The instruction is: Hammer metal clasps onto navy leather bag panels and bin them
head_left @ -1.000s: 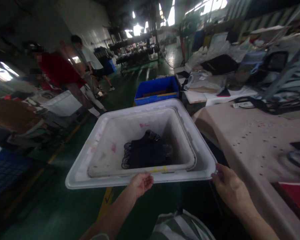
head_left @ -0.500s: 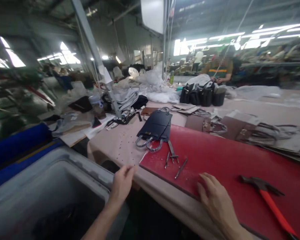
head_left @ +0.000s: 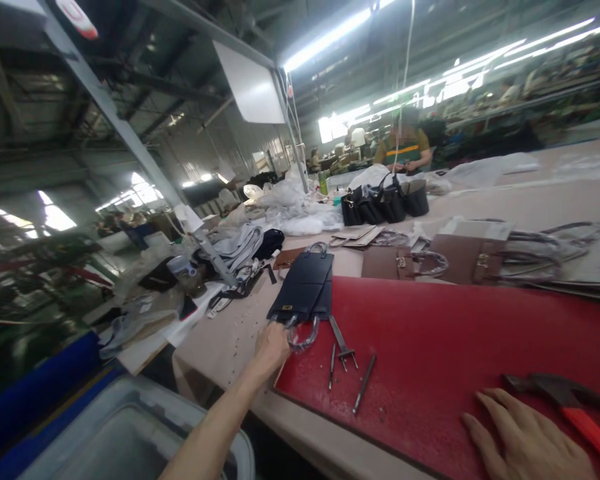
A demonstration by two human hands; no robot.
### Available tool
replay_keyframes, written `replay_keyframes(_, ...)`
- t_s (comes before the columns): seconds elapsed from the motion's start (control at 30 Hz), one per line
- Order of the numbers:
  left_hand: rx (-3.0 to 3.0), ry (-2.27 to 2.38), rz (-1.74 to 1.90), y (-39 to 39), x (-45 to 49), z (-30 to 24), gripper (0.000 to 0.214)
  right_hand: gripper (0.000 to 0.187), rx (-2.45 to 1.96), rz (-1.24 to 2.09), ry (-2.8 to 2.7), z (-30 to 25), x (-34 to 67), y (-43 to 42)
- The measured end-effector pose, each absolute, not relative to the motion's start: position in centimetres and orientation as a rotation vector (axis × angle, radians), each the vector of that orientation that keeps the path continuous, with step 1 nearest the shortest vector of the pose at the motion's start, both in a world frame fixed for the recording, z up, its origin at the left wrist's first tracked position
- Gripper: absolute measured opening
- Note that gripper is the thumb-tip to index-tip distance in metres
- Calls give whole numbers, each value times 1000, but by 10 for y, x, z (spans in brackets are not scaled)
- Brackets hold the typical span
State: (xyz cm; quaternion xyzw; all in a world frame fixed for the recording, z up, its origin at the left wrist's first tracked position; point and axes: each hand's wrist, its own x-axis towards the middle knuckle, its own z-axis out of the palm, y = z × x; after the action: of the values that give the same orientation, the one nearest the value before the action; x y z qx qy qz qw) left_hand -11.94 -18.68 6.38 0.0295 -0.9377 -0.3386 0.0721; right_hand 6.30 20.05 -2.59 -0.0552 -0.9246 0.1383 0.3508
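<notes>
My left hand (head_left: pixel 273 345) is at the near end of a dark navy handbag (head_left: pixel 303 287), its fingers closed around one plastic-wrapped handle and partly hiding it. The bag lies flat, with a second wrapped handle (head_left: pixel 306 339) showing beside my hand. My right hand (head_left: pixel 523 433) lies spread on the red board (head_left: pixel 420 347), holding nothing. Just beyond it rests a claw hammer (head_left: pixel 565 393) with an orange-red handle. Between my hands are a pronged metal tool (head_left: pixel 341 340) and two thin metal rods, a shorter one (head_left: pixel 332 367) and a longer one (head_left: pixel 364 383).
Brown bag pieces (head_left: pixel 465 257) with wrapped handles lie beyond the board. Several black bags (head_left: pixel 385 200) stand farther back, near a seated person (head_left: pixel 405 153). A grey bin (head_left: pixel 145 413) stands below at left. A slanted metal post (head_left: pixel 125 133) rises at left.
My left hand has moved forward from the table edge to the navy bag's handle. My right hand has moved right across the board, close to the hammer. The view has tilted.
</notes>
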Motion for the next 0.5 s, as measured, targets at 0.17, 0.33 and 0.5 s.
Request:
replay_keyframes(0.17,24,-2746,-863,-173,-131,108,29,39,-51,198,-2379,-33,64,205)
replay_keyframes(0.33,-77,-2475,-1058,-125,-115,177,39,40,-81,257,-2405,-25,67,201)
replay_keyframes(0.5,-358,-2332,-1388,-46,-23,168,33,40,-135,500,-2355,-14,68,201)
